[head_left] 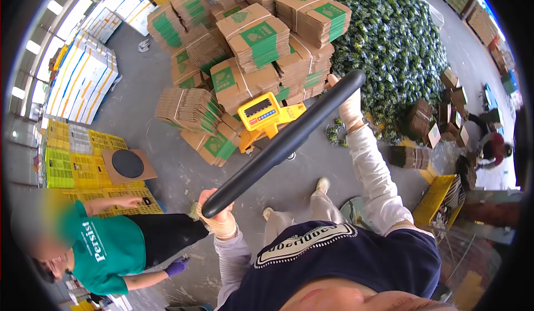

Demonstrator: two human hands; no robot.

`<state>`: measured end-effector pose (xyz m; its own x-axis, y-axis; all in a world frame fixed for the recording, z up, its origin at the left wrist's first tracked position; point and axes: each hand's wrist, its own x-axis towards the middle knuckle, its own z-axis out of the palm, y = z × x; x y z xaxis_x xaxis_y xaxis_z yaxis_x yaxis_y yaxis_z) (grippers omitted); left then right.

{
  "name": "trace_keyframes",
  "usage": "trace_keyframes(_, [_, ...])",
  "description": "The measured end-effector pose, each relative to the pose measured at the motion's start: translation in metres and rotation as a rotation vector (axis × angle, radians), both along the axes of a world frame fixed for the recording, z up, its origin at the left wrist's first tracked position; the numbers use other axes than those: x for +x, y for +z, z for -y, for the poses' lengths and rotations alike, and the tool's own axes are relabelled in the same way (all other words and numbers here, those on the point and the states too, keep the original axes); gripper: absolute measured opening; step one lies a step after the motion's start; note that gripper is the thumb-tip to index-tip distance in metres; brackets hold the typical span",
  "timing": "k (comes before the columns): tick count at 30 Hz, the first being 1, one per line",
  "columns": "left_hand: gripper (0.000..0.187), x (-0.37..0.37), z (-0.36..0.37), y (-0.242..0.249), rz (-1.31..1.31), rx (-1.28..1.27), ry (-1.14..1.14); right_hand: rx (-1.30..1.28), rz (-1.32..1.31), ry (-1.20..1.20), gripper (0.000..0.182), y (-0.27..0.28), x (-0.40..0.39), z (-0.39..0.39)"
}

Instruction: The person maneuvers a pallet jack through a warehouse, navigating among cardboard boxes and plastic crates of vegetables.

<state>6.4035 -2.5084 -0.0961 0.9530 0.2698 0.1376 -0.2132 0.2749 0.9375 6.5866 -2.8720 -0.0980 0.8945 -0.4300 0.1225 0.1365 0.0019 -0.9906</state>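
Note:
A long black piece with a smooth, rounded edge (283, 144) slants across the view in front of my body. Its full shape is hidden because I see it nearly edge-on. My left hand (223, 217) grips its lower left end, with the fingers partly behind it. My right hand (349, 106) grips the upper right end. Both hands have tan coverings around the palm and wrist. Just beyond the black piece stands a yellow electronic scale head (259, 112) with a dark display, its lower part partly hidden.
Strapped stacks of flattened cartons (250, 38) pile up ahead. A large heap of dark green wrapped items (384, 50) lies right of them. At left, yellow crates (94, 161) carry a black disc (128, 163) on cardboard, near a person in a green shirt (100, 250). Another person (494, 148) bends at far right.

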Motion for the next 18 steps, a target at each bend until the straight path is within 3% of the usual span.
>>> trace_keyframes(1, [0.016, 0.020, 0.003, 0.015, 0.025, -0.064, 0.120, 0.026, -0.016, -0.012, 0.025, 0.006, -0.001, -0.009])
trace_keyframes(4, [0.011, 0.089, -0.034, 0.021, 0.020, 0.051, 0.214, 0.014, -0.085, -0.170, 0.018, 0.010, 0.003, -0.035])
trace_keyframes(6, [0.030, 0.114, -0.046, 0.025, 0.282, 0.356, 0.339, -0.024, 0.014, -0.286, 0.019, 0.016, -0.013, -0.052])
trace_keyframes(7, [0.036, 0.124, -0.048, 0.024, 0.379, 0.381, 0.369, 0.067, 0.013, -0.390, 0.021, 0.033, -0.026, -0.066])
trace_keyframes(9, [0.043, 0.141, -0.064, 0.017, 0.456, 0.404, 0.361, -0.079, 0.179, -0.490, 0.023, 0.016, -0.042, -0.071])
trace_keyframes(10, [0.036, 0.153, -0.085, 0.006, 0.485, 0.283, 0.165, -0.043, 0.134, -0.544, 0.022, 0.009, -0.056, -0.078])
trace_keyframes(12, [0.013, 0.179, -0.082, 0.018, 0.473, 0.111, 0.099, 0.036, 0.048, -0.646, 0.022, -0.003, -0.085, -0.095])
trace_keyframes(15, [0.005, 0.232, -0.098, 0.019, 0.406, 0.268, 0.170, 0.164, 0.071, -0.820, 0.028, 0.026, -0.108, -0.156])
trace_keyframes(17, [0.006, 0.254, -0.082, 0.040, 0.313, 0.162, 0.211, 0.027, -0.091, -0.822, 0.030, 0.035, -0.130, -0.185])
trace_keyframes(18, [0.007, 0.264, -0.082, 0.041, 0.280, 0.169, 0.185, 0.168, -0.086, -0.837, 0.030, 0.042, -0.134, -0.200])
